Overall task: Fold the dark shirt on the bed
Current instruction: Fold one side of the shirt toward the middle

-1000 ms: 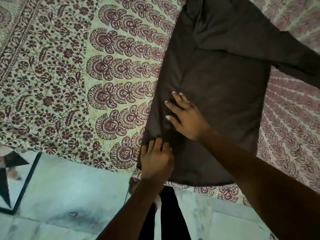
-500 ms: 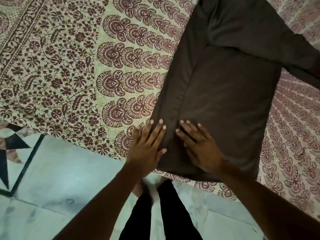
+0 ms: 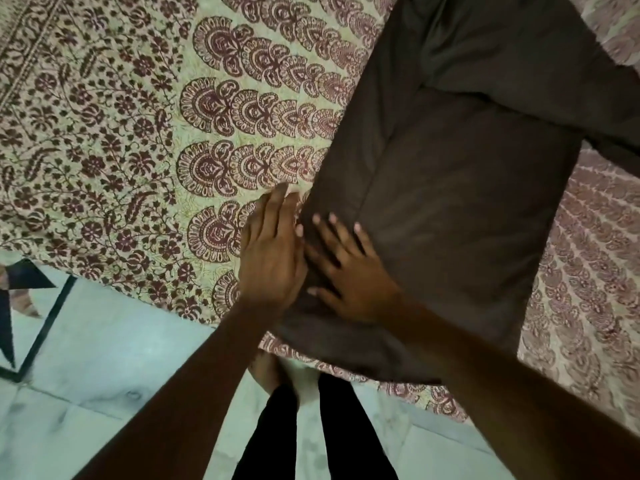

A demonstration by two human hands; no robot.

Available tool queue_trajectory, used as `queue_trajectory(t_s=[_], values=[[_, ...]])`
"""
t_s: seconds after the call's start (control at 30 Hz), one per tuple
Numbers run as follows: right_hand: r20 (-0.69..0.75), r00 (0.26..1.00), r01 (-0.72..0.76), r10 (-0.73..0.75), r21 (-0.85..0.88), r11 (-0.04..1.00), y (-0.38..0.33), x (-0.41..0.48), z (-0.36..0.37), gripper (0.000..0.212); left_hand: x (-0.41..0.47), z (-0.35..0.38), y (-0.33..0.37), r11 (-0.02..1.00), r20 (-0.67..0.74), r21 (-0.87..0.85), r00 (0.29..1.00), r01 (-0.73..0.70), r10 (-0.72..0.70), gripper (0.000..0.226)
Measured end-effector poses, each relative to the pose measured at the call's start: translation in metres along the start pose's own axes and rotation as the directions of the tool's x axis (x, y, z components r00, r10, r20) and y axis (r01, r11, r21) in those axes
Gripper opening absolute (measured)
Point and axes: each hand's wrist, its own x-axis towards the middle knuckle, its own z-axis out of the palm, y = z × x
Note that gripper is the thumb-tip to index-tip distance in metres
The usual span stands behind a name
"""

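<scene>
On patterned bedspread (image 3: pixel 145 140), dark shirt (image 3: pixel 450 209).

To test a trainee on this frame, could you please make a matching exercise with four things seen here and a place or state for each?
Things:
1. dark shirt
2. left hand
3. right hand
4. bedspread

Places or states:
A. flat on the shirt's near left part, fingers spread
B. printed with maroon flowers and fans, covering the bed
C. at the shirt's left edge, mostly over the printed cloth
D. laid out on the bed, left side folded in, a sleeve reaching off to the right

Pairs: 1-D, 2-C, 3-A, 4-B
</scene>
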Motion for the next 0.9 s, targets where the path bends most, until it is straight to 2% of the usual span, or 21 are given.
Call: queue_trajectory(t_s=[0.1, 0.17, 0.23, 0.3, 0.37, 0.47, 0.53, 0.6, 0.7, 0.83, 0.9], values=[[0.049, 0.982, 0.182, -0.182, 0.020, 0.983, -0.009, -0.049, 0.002, 0.056, 0.047, 0.018, -0.003, 0.981, 0.160, 0.138, 0.981, -0.135, 0.113, 0.056], [-0.035, 0.982, 0.188, -0.187, 0.045, 0.981, 0.015, -0.054, -0.007, 0.048, 0.053, 0.032, -0.003, 0.951, 0.247, 0.223, 0.956, -0.213, 0.156, 0.062], [-0.172, 0.982, 0.093, -0.078, 0.080, 0.992, 0.054, -0.034, -0.024, 0.046, 0.037, 0.042, -0.002, 0.921, 0.292, 0.288, 0.940, -0.264, 0.178, 0.067], [-0.287, 0.955, -0.054, 0.072, 0.071, 0.996, 0.099, 0.002, -0.041, 0.046, 0.006, 0.044, -0.004, 0.917, 0.311, 0.307, 0.938, -0.253, 0.154, 0.071], [-0.339, 0.927, -0.154, 0.161, 0.048, 0.987, 0.143, 0.050, -0.059, 0.051, -0.028, 0.041, -0.006, 0.923, 0.322, 0.311, 0.939, -0.227, 0.123, 0.074], [-0.209, 0.943, -0.263, 0.260, 0.013, 0.965, 0.187, 0.118, -0.082, 0.067, -0.064, 0.033, -0.006, 0.926, 0.366, 0.295, 0.923, -0.234, 0.117, 0.073], [-0.109, 0.943, -0.316, 0.313, -0.009, 0.949, 0.199, 0.142, -0.079, 0.078, -0.062, 0.029, -0.003, 0.947, 0.332, 0.247, 0.936, -0.205, 0.116, 0.067], [-0.037, 0.968, -0.251, 0.249, -0.057, 0.966, 0.196, 0.141, -0.063, 0.083, -0.032, 0.026, 0.005, 0.965, 0.243, 0.214, 0.965, -0.148, 0.094, 0.060], [-0.030, 0.994, -0.109, 0.106, -0.126, 0.986, 0.176, 0.105, -0.043, 0.078, 0.049, 0.034, 0.020, 0.978, 0.139, 0.192, 0.989, -0.080, 0.053, 0.059], [-0.007, 0.982, 0.188, -0.191, -0.135, 0.973, 0.173, 0.059, -0.041, 0.062, 0.117, 0.058, 0.024, 0.956, 0.183, 0.266, 0.980, -0.127, 0.079, 0.066], [-0.071, 0.969, 0.223, -0.236, -0.159, 0.962, 0.195, 0.066, -0.051, 0.060, 0.117, 0.065, 0.022, 0.941, 0.184, 0.304, 0.978, -0.150, 0.096, 0.071]])
